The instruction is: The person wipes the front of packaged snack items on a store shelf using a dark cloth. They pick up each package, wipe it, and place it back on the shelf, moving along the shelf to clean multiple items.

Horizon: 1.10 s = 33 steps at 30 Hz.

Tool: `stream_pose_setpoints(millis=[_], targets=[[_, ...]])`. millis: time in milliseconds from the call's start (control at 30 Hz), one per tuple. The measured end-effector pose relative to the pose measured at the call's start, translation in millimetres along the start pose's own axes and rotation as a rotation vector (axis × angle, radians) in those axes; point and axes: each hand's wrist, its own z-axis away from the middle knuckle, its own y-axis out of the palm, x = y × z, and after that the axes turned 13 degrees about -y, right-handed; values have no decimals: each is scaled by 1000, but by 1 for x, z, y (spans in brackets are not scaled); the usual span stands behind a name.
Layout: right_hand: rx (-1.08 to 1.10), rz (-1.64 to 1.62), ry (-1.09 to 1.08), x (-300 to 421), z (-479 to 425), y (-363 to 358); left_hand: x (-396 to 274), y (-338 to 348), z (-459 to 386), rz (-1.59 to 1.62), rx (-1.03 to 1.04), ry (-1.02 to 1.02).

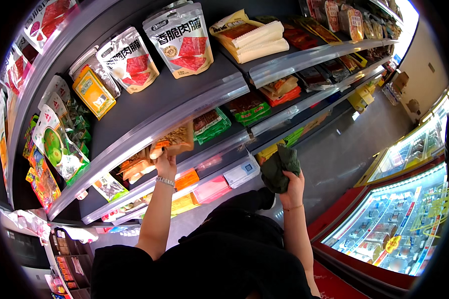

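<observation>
On the shelf below the top one, my left hand (pixel 165 164) grips the near edge of a kraft-paper snack bag (pixel 176 139) with a clear window. Beside it to the left lie more brown bags (pixel 136 164), and to the right sit packs in green wrapping (pixel 212 125). My right hand (pixel 293 183) holds a bunched dark green cloth (pixel 280 168), out in front of the lower shelves and apart from them. On the upper shelf (pixel 134 112), silver pouches (pixel 181 41) with pictures of dried meat stand upright.
Clear plastic strips (pixel 209 93) edge the shelves. Cream packages (pixel 250 35) and green pouches (pixel 58 142) occupy the upper shelf. Boxes (pixel 211 188) sit low down, one white box (pixel 242 172) bearing a printed code. A red-framed glass freezer (pixel 389 224) stands right, across the floor (pixel 333 157).
</observation>
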Motion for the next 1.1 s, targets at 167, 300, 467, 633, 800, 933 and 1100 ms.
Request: stream_pose_setpoints(millis=[167,300,467,633,800,933,1100], targets=[[11,-28,-12,5,-3,1,-14,-24,-79,197,-197,-2],[0,-26,-51,21,-2,-11,-11,-6,-57,66,116,-111],[-89,-61,-110,22,-7,-22,-10,-10,-57,-12,-87,-179],[-73,-119,-130,30,-14,-24,67,44,-55,-259,245,-423],[-26,-72,-138,51,-13,-33,160,189,19,-692,562,-573],[-31,-55,-211,69,-20,-50,224,265,4,-729,605,-745],[-59,19,-276,103,-28,-58,274,324,-38,-358,429,-864]])
